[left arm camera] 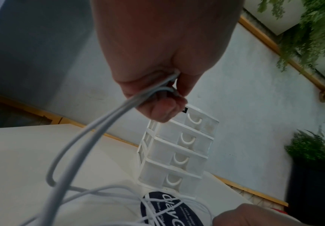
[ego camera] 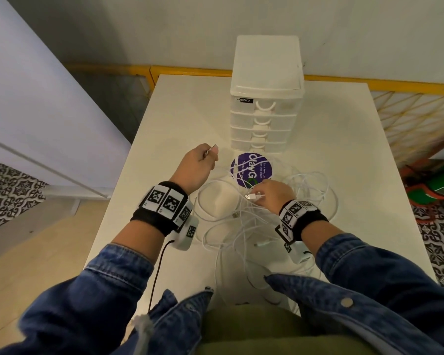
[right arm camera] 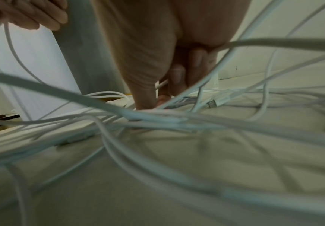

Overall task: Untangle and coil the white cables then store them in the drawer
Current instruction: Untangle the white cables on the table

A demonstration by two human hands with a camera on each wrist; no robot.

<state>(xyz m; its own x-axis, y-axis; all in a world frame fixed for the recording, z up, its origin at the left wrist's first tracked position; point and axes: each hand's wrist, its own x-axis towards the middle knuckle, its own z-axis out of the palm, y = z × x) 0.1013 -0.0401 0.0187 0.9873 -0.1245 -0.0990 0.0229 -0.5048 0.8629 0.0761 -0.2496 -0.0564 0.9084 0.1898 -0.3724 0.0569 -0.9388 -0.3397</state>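
Observation:
A tangle of white cables [ego camera: 244, 221] sprawls over the middle of the white table [ego camera: 180, 119]. My left hand [ego camera: 205, 156] is raised left of the drawer unit, fingers curled round two strands of white cable [left arm camera: 107, 122] that hang down to the heap. My right hand [ego camera: 264, 193] sits low in the tangle and pinches a white USB plug [ego camera: 251, 196], its metal end pointing left. Loose strands [right arm camera: 157, 119] cross close under the right wrist. The white plastic drawer unit [ego camera: 265, 98] stands at the table's back, all its drawers closed.
A round purple sticker [ego camera: 251, 169] lies on the table in front of the drawer unit, crossed by cables. Yellow railing [ego camera: 395, 85] runs behind the table. A green and orange object [ego camera: 436, 185] sits on the floor at right. A black wire [ego camera: 157, 272] hangs from my left wrist.

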